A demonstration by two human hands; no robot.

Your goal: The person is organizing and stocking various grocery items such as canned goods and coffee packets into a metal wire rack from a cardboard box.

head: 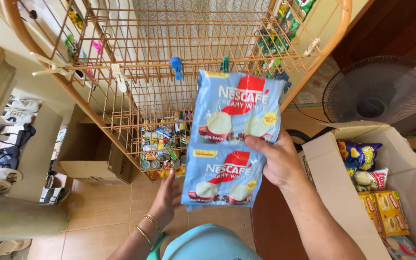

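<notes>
Your right hand (275,161) is pinching a strip of light-blue sachet packs (232,139), holding it up before the orange wire rack (136,72). Your left hand (167,197) is reaching underneath, fingers spread, holding nothing. An open cardboard box (333,183) is sitting just right.

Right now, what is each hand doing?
Left hand: behind the blue sachet strip, grip cannot be told.
Right hand: closed, holding that strip.
</notes>
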